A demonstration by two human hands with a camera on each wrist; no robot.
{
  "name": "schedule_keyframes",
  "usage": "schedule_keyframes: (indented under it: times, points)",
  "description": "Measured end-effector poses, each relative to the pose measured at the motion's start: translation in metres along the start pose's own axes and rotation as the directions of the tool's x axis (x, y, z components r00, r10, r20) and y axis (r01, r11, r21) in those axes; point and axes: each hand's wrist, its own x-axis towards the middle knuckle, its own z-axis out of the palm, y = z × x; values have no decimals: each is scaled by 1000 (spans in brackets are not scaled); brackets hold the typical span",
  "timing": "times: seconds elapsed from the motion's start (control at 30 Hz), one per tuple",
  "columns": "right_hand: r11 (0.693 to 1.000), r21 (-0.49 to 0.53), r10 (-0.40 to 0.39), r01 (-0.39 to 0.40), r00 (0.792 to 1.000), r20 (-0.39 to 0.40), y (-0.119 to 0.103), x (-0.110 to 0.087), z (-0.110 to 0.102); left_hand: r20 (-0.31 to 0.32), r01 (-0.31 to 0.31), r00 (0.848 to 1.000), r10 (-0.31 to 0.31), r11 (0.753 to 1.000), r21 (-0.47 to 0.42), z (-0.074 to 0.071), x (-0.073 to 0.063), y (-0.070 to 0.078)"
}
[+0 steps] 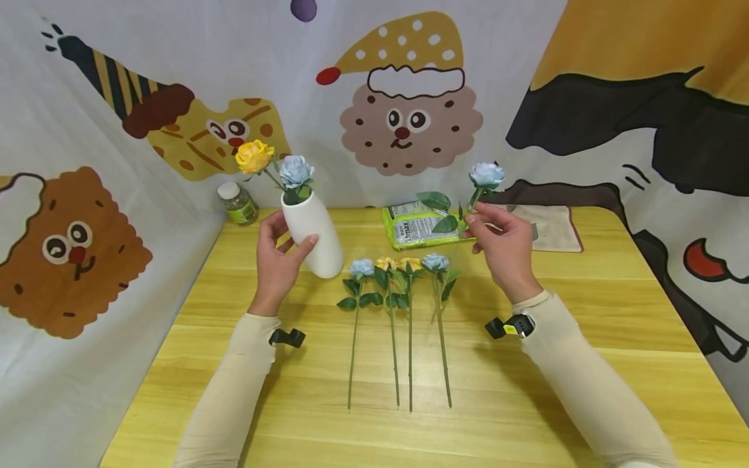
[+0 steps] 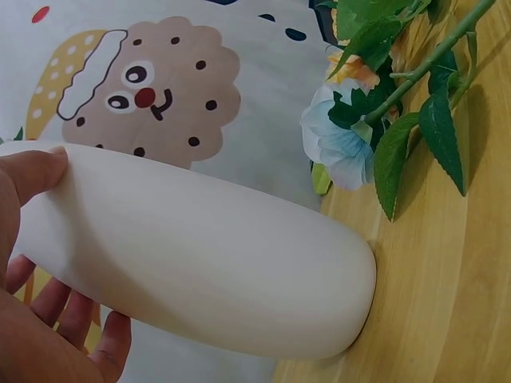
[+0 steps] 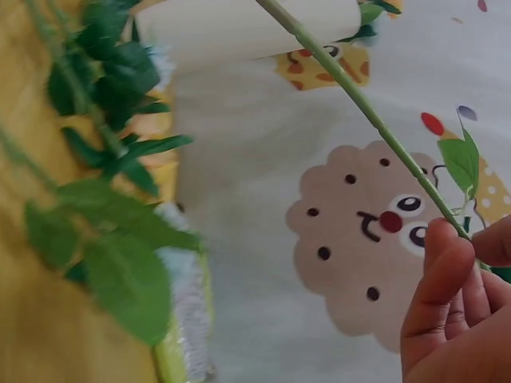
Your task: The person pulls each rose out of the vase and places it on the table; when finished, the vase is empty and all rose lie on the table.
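A white vase (image 1: 318, 244) is held around its side by my left hand (image 1: 281, 257), thumb on one side and fingers on the other. Its base meets the table in the left wrist view. A yellow rose (image 1: 255, 156) and a pale blue rose (image 1: 296, 171) stick out of the vase's mouth. My right hand (image 1: 508, 247) pinches another blue rose (image 1: 487, 175) by its stem (image 3: 359, 100), just below the bloom, raised above the table. Between the hands lie several blue and yellow roses (image 1: 410, 338) in a row, blooms toward the back.
A green and white packet (image 1: 412, 229) lies at the table's back, behind the row of roses. Right of it is a light cloth (image 1: 556, 227) with a red edge. A small white-lidded jar (image 1: 238, 207) stands at the back left corner. A printed curtain (image 1: 316, 84) hangs behind the table.
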Motion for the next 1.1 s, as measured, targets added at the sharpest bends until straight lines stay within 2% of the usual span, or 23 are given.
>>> schedule_keyframes:
  times: [0.2, 0.37, 0.47, 0.57, 0.7, 1.1]
  points:
    - [988, -119, 105, -96, 992, 69, 10, -7, -15, -3, 1, 1000, -1, 1000, 2, 0, 0, 1]
    - [956, -258, 183, -139, 971, 156, 18, -12, -31, 1, -6, 1000, 6, 1000, -4, 0, 1, 1]
    - [921, -350, 258, -172, 942, 216, 22, -14, -41, 4, -8, 1000, 8, 1000, -11, 0, 0, 1]
    - [879, -425, 348, -214, 899, 267, 27, -16, -48, 2, -8, 1000, 8, 1000, -18, 0, 1, 0]
    - [835, -483, 438, -264, 851, 291, 36, -20, -53, 1, -9, 1000, 9, 1000, -22, 1, 2, -1]
    - [781, -504, 572, -369, 746, 341, 63, -33, -59, 0, 1, 1000, -1, 1000, -12, 0, -1, 1]
